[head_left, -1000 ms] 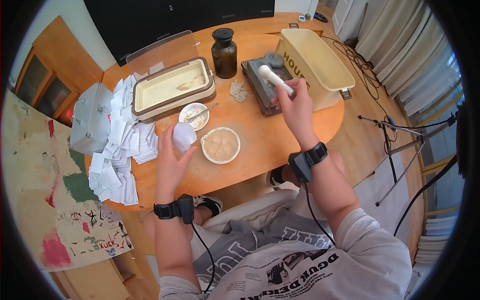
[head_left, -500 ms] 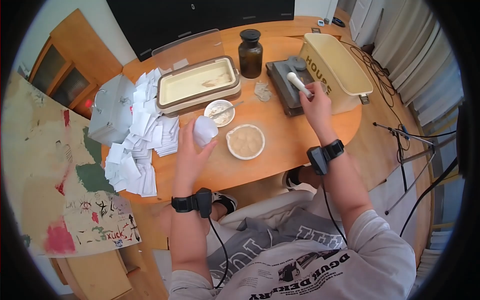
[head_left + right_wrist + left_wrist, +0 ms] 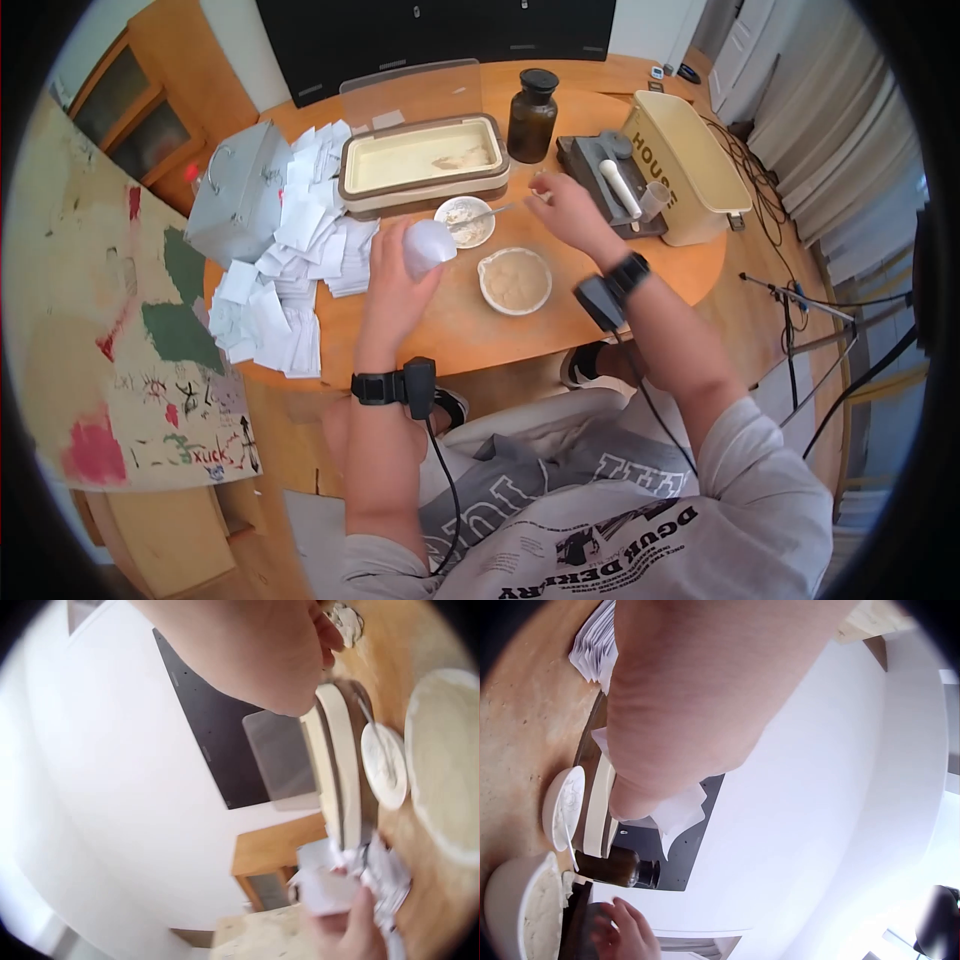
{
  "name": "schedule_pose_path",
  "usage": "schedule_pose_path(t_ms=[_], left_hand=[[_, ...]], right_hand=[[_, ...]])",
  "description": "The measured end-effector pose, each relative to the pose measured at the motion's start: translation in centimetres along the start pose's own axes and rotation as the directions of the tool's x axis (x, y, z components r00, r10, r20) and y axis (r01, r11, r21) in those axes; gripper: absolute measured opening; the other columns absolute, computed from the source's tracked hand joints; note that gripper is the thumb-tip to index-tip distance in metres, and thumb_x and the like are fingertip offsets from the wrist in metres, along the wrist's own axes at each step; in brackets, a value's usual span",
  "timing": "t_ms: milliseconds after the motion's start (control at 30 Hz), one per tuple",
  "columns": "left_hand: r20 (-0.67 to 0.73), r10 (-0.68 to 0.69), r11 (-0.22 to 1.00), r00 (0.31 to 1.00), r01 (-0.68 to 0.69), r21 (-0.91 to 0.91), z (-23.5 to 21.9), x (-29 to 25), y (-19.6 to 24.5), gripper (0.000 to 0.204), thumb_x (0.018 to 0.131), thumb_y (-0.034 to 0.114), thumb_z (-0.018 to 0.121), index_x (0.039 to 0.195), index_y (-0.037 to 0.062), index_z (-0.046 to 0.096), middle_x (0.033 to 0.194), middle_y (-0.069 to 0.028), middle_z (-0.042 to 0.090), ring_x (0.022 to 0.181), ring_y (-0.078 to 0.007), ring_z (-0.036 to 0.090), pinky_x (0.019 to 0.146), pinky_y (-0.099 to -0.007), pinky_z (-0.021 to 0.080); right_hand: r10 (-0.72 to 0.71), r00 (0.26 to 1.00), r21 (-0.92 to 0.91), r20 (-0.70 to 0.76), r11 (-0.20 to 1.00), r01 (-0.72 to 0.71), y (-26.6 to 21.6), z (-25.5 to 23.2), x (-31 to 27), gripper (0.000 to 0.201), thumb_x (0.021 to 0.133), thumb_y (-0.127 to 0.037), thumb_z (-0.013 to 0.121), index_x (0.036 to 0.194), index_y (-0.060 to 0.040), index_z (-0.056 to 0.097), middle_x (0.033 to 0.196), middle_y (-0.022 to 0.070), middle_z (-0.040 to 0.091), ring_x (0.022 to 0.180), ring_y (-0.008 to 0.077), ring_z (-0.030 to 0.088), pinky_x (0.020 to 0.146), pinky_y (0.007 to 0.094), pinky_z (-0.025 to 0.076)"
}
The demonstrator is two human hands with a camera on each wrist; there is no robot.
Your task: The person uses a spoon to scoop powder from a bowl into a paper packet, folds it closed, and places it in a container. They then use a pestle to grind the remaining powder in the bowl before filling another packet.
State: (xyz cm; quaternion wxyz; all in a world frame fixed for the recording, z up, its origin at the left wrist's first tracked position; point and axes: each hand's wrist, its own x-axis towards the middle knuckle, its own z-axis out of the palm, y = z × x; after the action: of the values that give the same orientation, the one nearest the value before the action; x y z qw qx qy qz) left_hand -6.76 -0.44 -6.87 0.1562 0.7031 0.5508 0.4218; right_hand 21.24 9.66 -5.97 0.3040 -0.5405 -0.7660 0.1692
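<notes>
My left hand [image 3: 398, 290] holds a white paper packet [image 3: 428, 248], opened out at the top, between thumb and fingers. My right hand [image 3: 570, 215] is in the air over the table with loosely curled fingers and nothing in them. Its fingertips are near the handle end of a metal spatula [image 3: 490, 214], which leans in a small white bowl [image 3: 466, 243] of pale powder. Between the hands stands a white mortar [image 3: 516, 311] with a pouring lip, full of beige powder. A white pestle [image 3: 618, 186] lies on the dark grey scale [image 3: 590, 172].
Stacked paper packets [image 3: 345, 262] and a silver case [image 3: 235, 190] are at left. A cream-and-brown sealing machine [image 3: 420, 196], a dark glass jar [image 3: 532, 125] and a cream bin [image 3: 690, 150] stand behind. A clear cup [image 3: 654, 201] sits by the scale's edge.
My right hand has let go of the pestle, which now rests on the scale, and has moved left toward the spatula. My left hand still holds the paper packet.
</notes>
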Motion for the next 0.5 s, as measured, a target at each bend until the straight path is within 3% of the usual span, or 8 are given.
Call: schedule_pose_path(t_ms=[33, 100, 167, 233, 267, 300, 400, 500], left_hand=[[-0.010, 0.005, 1.000, 1.000, -0.005, -0.005, 0.3, -0.2, -0.5, 0.072, 0.081, 0.011, 0.079, 0.142, 0.0010, 0.042, 0.138, -0.0203, 0.046, 0.132, -0.0382, 0.045, 0.113, -0.0426, 0.038], [-0.050, 0.003, 1.000, 0.999, -0.003, 0.000, -0.1, 0.1, -0.8, 0.071, 0.080, 0.010, 0.079, 0.140, 0.0009, 0.043, 0.137, -0.0203, 0.046, 0.131, -0.0385, 0.046, 0.113, -0.0426, 0.038], [-0.040, 0.008, 0.999, 0.999, -0.010, -0.040, -0.4, 0.0, -0.4, 0.067, 0.079, 0.011, 0.080, 0.135, 0.0009, 0.045, 0.135, -0.0205, 0.047, 0.129, -0.0393, 0.046, 0.112, -0.0430, 0.039], [-0.077, 0.011, 0.998, 0.997, -0.016, -0.060, -0.6, -0.3, -0.4, 0.061, 0.080, 0.008, 0.078, 0.132, 0.0017, 0.046, 0.130, -0.0214, 0.048, 0.124, -0.0420, 0.049, 0.106, -0.0458, 0.043], [-0.077, 0.021, 0.997, 0.997, -0.027, -0.068, -0.6, -0.2, -0.6, 0.063, 0.079, 0.009, 0.079, 0.132, 0.0017, 0.046, 0.131, -0.0207, 0.048, 0.125, -0.0407, 0.048, 0.108, -0.0446, 0.042], [-0.072, 0.036, 0.996, 0.997, -0.041, -0.077, -0.6, -0.2, -0.8, 0.064, 0.078, 0.009, 0.080, 0.133, 0.0016, 0.047, 0.132, -0.0199, 0.048, 0.127, -0.0394, 0.048, 0.109, -0.0433, 0.041], [-0.075, 0.046, 0.998, 0.996, -0.049, -0.050, -0.5, -0.1, -0.5, 0.064, 0.077, 0.009, 0.080, 0.132, 0.0020, 0.048, 0.131, -0.0189, 0.049, 0.126, -0.0386, 0.049, 0.108, -0.0433, 0.041], [-0.029, 0.047, 0.997, 0.998, -0.049, -0.063, -0.6, 0.1, -0.3, 0.064, 0.077, 0.011, 0.081, 0.132, 0.0029, 0.049, 0.130, -0.0180, 0.050, 0.125, -0.0381, 0.050, 0.107, -0.0430, 0.042]], right_hand=[[0.002, 1.000, 0.003, -0.021, 1.000, -0.002, 0.5, 0.9, 1.0, 0.033, 0.091, -0.023, 0.067, 0.114, -0.0004, 0.065, 0.109, 0.0235, 0.068, 0.098, 0.0350, 0.067, 0.085, 0.0411, 0.053], [0.154, 0.975, -0.203, 0.162, 0.972, -0.120, 0.5, 2.6, 3.3, 0.048, 0.089, -0.032, 0.070, 0.123, 0.0008, 0.063, 0.120, 0.0283, 0.065, 0.110, 0.0385, 0.065, 0.093, 0.0426, 0.052], [0.153, 0.965, -0.253, 0.212, 0.963, -0.098, -0.9, 2.8, 4.6, 0.047, 0.086, -0.035, 0.073, 0.118, -0.0003, 0.068, 0.115, 0.0268, 0.068, 0.107, 0.0367, 0.068, 0.090, 0.0408, 0.054], [0.204, 0.890, -0.186, 0.407, 0.973, -0.138, -1.4, 2.6, 5.2, 0.036, 0.086, -0.032, 0.073, 0.103, -0.0002, 0.074, 0.098, 0.0218, 0.073, 0.093, 0.0340, 0.071, 0.081, 0.0404, 0.056], [0.126, 0.931, -0.120, 0.344, 0.989, -0.089, -1.1, 3.1, 5.4, 0.027, 0.086, -0.026, 0.071, 0.091, 0.0003, 0.076, 0.084, 0.0180, 0.074, 0.081, 0.0312, 0.072, 0.074, 0.0391, 0.056], [0.125, 0.926, -0.123, 0.355, 0.989, -0.086, -1.0, 3.6, 5.5, 0.027, 0.086, -0.026, 0.071, 0.091, 0.0003, 0.076, 0.084, 0.0180, 0.074, 0.081, 0.0312, 0.072, 0.074, 0.0391, 0.056], [0.076, 0.946, 0.183, 0.315, 0.973, -0.139, -4.6, 2.6, 5.0, 0.021, 0.089, -0.017, 0.068, 0.093, 0.0028, 0.074, 0.077, 0.0123, 0.072, 0.069, 0.0184, 0.069, 0.066, 0.0325, 0.055], [0.006, 0.963, 0.372, 0.271, 0.922, -0.110, -4.7, 4.0, 4.9, 0.020, 0.092, -0.015, 0.066, 0.093, 0.0034, 0.074, 0.074, 0.0089, 0.070, 0.066, 0.0139, 0.066, 0.062, 0.0299, 0.053]])
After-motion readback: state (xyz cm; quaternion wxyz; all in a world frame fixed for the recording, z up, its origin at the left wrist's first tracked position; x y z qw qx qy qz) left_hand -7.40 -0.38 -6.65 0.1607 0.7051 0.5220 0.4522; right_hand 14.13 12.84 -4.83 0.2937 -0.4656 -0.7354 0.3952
